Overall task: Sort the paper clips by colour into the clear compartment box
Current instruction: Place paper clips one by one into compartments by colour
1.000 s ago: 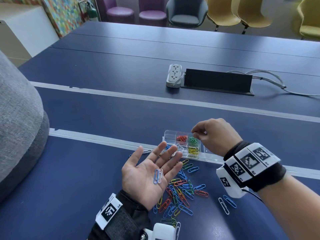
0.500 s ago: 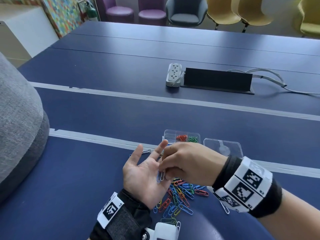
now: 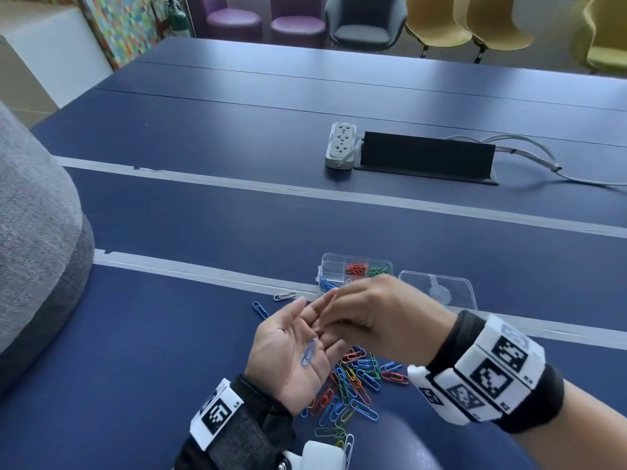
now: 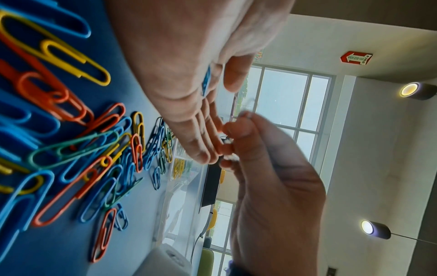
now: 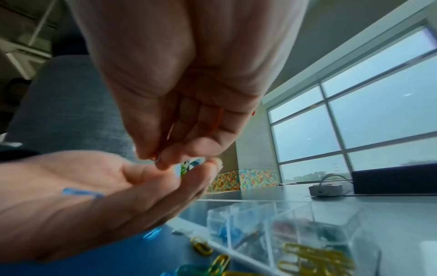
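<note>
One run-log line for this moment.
left hand: palm up, blue clip | right hand: pinching white clip | box: open

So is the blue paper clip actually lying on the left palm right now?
Touching. In the head view the blue paper clip lies flat on the upturned palm of the left hand; the right wrist view shows it lying against the skin too.

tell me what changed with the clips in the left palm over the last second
The right hand came from the compartment box to the left hand and pinched the white clip off the palm. Only the blue clip lies there now. The left hand stayed open, palm up; the box, its lid and the loose pile did not move.
</note>
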